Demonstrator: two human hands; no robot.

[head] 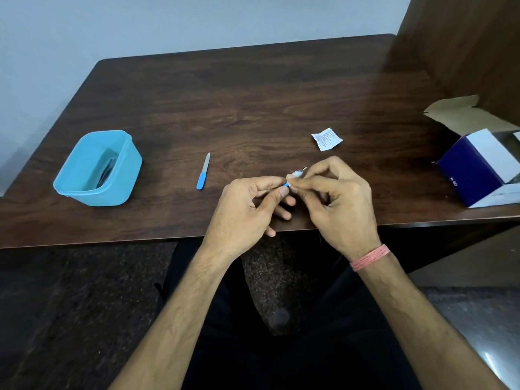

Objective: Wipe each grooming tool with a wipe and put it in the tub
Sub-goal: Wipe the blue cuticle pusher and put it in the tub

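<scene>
Above a dark wood-grain surface (253,108), the left hand (247,209) pinched a slim blue-handled tool (285,186) while the right hand (337,198) pinched a crumpled white wipe (296,173) around its metal tip. A rounded blue plastic tub (97,167) sat well left, a flat nail file (203,171) between.

Table (253,102) spans the view, person seated at its near edge. Tub (98,168) sits on the table at far left, some tools inside it, too dim to identify. Nail file (203,171) lies on the table right of the tub, left of the hands. Left hand (247,209) and right hand (336,201) meet over the near edge, a small tool (287,184) and wipe (296,173) between their fingertips. Sachet (327,139) lies behind the hands. Open box (478,164) sits at the far right edge.
</scene>
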